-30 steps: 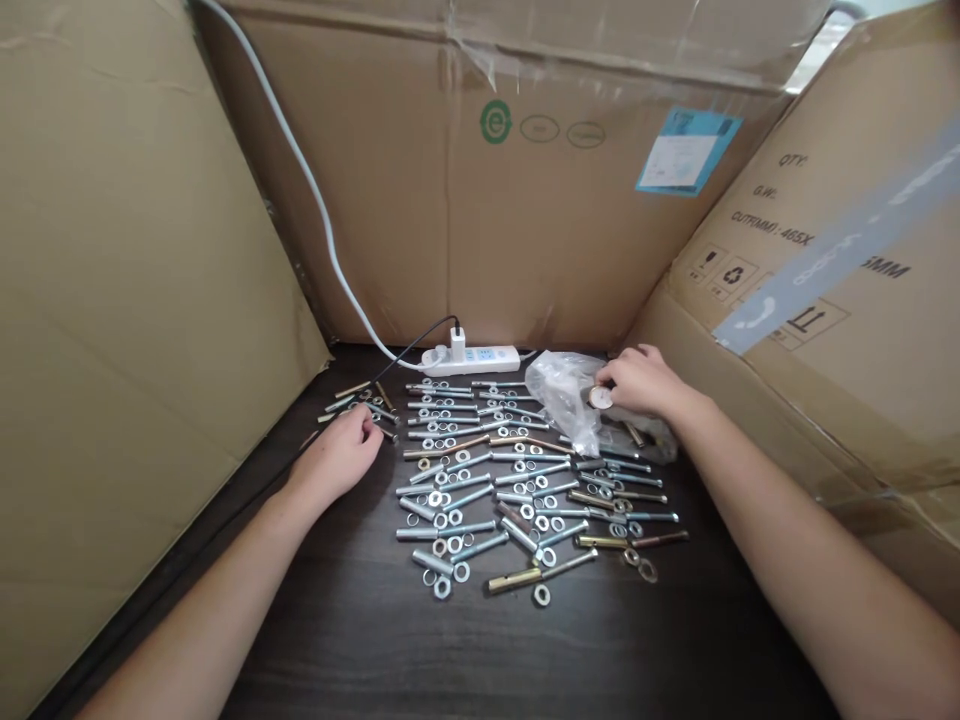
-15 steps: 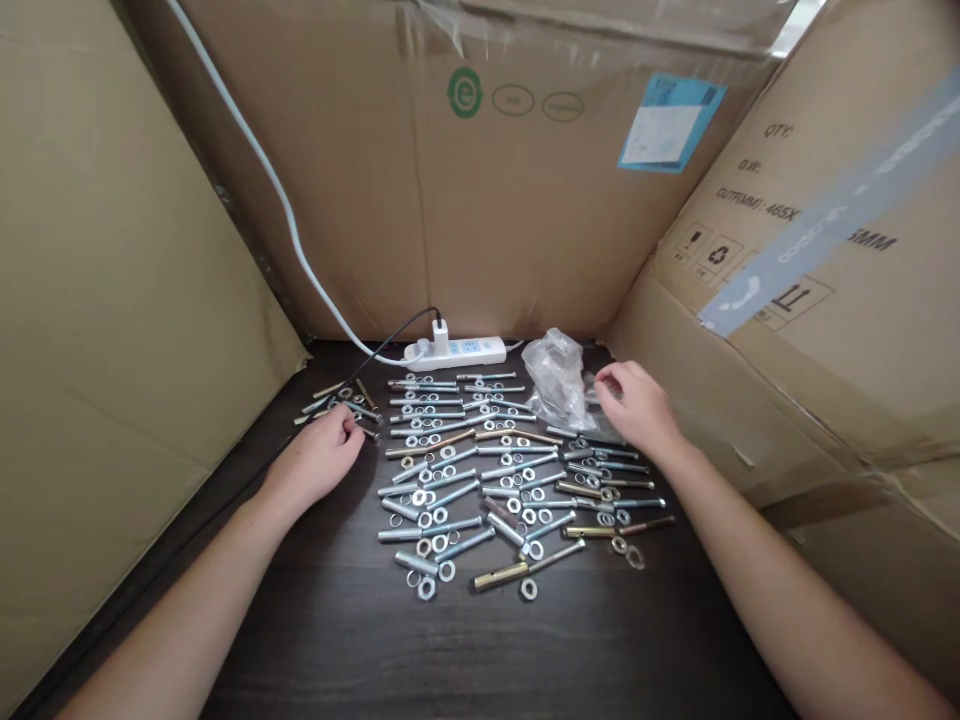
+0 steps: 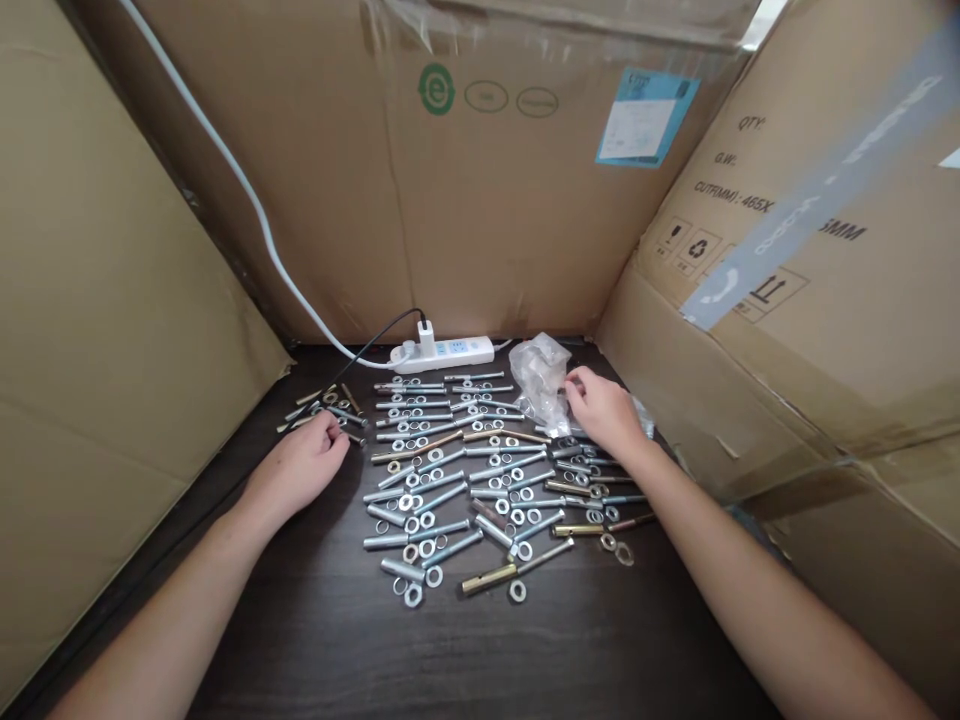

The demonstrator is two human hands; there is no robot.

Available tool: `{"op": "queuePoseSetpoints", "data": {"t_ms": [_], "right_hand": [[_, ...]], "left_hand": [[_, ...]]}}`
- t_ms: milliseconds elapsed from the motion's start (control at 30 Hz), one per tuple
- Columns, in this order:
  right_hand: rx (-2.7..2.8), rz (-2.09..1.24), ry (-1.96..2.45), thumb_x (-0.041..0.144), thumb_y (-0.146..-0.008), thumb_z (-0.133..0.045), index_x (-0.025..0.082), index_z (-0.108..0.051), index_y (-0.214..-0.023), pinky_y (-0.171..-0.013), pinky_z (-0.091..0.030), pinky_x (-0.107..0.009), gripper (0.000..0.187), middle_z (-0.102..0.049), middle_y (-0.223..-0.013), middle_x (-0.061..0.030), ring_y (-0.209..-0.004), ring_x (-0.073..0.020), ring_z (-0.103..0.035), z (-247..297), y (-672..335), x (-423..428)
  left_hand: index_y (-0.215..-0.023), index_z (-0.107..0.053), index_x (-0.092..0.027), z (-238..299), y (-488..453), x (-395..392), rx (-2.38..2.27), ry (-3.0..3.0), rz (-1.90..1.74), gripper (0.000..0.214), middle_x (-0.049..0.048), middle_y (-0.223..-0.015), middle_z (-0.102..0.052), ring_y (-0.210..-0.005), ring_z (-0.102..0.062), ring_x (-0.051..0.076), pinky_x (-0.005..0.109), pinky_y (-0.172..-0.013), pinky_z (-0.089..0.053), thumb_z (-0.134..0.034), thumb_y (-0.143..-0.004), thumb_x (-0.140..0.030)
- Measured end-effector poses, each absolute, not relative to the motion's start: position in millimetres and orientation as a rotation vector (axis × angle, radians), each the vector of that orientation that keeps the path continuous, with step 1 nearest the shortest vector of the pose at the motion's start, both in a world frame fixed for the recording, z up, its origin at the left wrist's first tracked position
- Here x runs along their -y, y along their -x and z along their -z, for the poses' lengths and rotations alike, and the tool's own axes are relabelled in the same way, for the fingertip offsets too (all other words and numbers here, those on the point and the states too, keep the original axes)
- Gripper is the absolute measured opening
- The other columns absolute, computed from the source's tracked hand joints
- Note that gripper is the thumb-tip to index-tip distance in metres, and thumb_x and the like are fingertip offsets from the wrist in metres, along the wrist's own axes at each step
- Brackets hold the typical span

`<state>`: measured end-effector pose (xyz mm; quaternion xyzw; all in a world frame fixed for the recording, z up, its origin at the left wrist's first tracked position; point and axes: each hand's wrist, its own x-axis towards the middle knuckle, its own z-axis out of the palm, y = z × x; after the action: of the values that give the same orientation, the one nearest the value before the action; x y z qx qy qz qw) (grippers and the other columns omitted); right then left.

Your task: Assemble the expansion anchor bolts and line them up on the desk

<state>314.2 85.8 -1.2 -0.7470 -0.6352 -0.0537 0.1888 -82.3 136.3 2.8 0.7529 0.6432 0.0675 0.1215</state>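
Rows of metal bolts, sleeves and washers point(image 3: 480, 470) lie across the dark table point(image 3: 337, 640). My left hand point(image 3: 300, 465) rests on the table left of them. Its fingers are curled together at the edge of a small loose pile of bolts point(image 3: 326, 405), and what they hold, if anything, is hidden. My right hand point(image 3: 604, 412) is at the back right of the rows, fingers bent and pinching the edge of a crumpled clear plastic bag point(image 3: 538, 378).
Cardboard boxes wall the table in on the left point(image 3: 112, 330), back point(image 3: 465, 200) and right point(image 3: 810, 300). A white power strip point(image 3: 442, 353) with a plug lies against the back box, and its white cable point(image 3: 240, 190) runs up to the left.
My right hand moved left from above the bag to its near edge; the round washer it held a second ago no longer shows. The view shifted, and my left hand barely moved.
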Motion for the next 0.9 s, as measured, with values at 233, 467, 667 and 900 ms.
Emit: {"op": "queuePoseSetpoints", "data": {"t_ms": [233,467,667,900], "right_hand": [[1.832,0.042,2.326,0.046,-0.078,-0.055,0.025,-0.065,-0.112,-0.062,-0.042,-0.033,0.041,-0.069,-0.096,-0.012,-0.08,-0.0284,-0.065,-1,-325,-117],[1.849,0.044,2.262,0.043,-0.069,-0.064,0.024,-0.063,-0.111,-0.064,-0.043,-0.033,0.046,-0.068,-0.092,-0.0108,-0.079,-0.0286,-0.064,-1,-327,-110],[1.755,0.171,1.98,0.035,-0.069,-0.064,0.025,-0.061,-0.108,-0.072,-0.046,-0.032,0.04,-0.058,-0.096,-0.0068,-0.087,-0.0252,-0.06,-7,-335,-79],[1.668,0.176,1.867,0.028,-0.068,-0.065,0.025,-0.06,-0.108,-0.074,-0.047,-0.033,0.041,-0.049,-0.095,-0.0048,-0.079,-0.0207,-0.057,-8,-336,-64]], "left_hand": [[-0.078,-0.042,-0.022,-3,81,-135,-1.863,-2.194,-0.212,0.015,0.0001,-0.072,-0.057,-0.066,-0.055,0.017,0.026,-0.057,-0.035,-0.039,-0.083,-0.035],[-0.078,-0.044,-0.021,-4,81,-135,-1.837,-2.209,-0.239,0.014,0.0005,-0.071,-0.056,-0.066,-0.055,0.018,0.026,-0.057,-0.035,-0.04,-0.082,-0.034],[-0.077,-0.044,-0.02,-6,80,-135,-1.827,-2.193,-0.253,0.014,0.001,-0.072,-0.057,-0.066,-0.055,0.017,0.026,-0.058,-0.036,-0.04,-0.081,-0.033],[-0.077,-0.044,-0.021,-2,80,-136,-1.824,-2.195,-0.247,0.015,0.0004,-0.072,-0.056,-0.066,-0.055,0.017,0.027,-0.059,-0.036,-0.041,-0.082,-0.035]]}}
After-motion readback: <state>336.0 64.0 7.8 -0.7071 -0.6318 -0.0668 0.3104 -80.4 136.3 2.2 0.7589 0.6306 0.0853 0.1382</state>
